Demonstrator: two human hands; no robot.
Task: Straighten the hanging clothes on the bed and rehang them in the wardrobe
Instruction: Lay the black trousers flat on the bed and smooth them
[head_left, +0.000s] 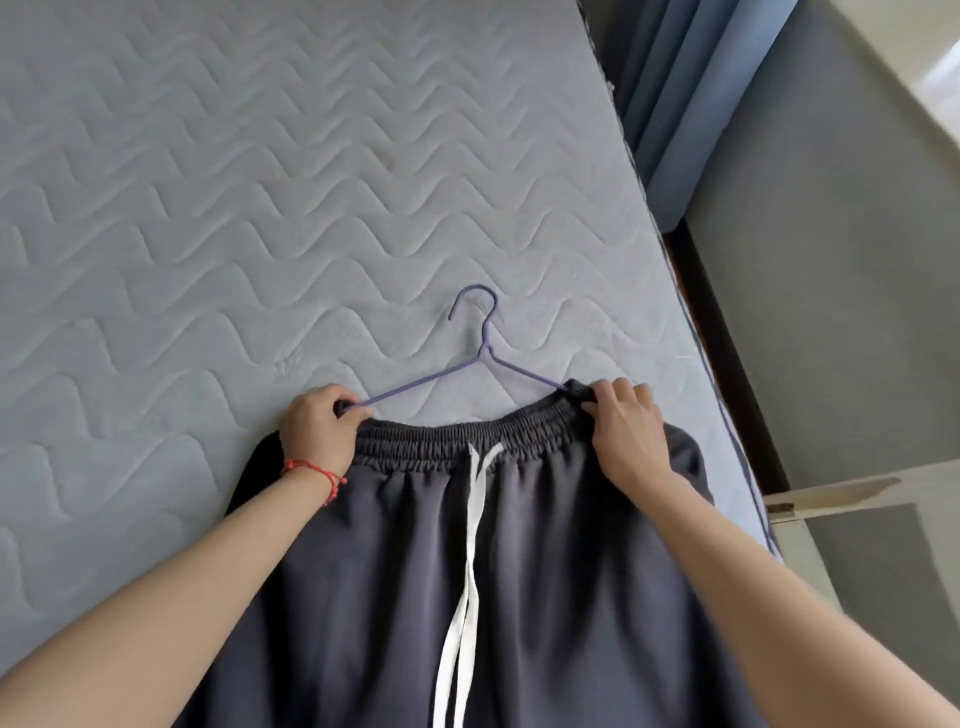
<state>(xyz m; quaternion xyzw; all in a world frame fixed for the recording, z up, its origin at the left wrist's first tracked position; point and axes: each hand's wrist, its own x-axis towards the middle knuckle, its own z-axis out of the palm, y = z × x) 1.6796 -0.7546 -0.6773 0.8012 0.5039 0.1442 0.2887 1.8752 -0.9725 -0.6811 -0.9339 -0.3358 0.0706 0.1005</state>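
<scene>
Dark grey trousers (467, 571), white drawstring (470, 519), purple hanger (483, 358), wave-quilted pale blue mattress (260, 208)

Hanger ends: your left hand (320, 427) and right hand (626, 422) are covering both tips of the purple hanger (485, 349), where its arms are running into the waistband (457, 441).
Hanger bottom bar: the dark trousers (545, 571) are hiding it, if there is one.
Trouser legs: the lower edge is cutting them off.
Drawstring (470, 561) ends: they are running out of view below.
Your fingertips: they are curling under the waistband, out of sight.
Bed (208, 208): the top and left edges are cropping it.
Curtain (691, 93): the top edge is cutting it.
</scene>
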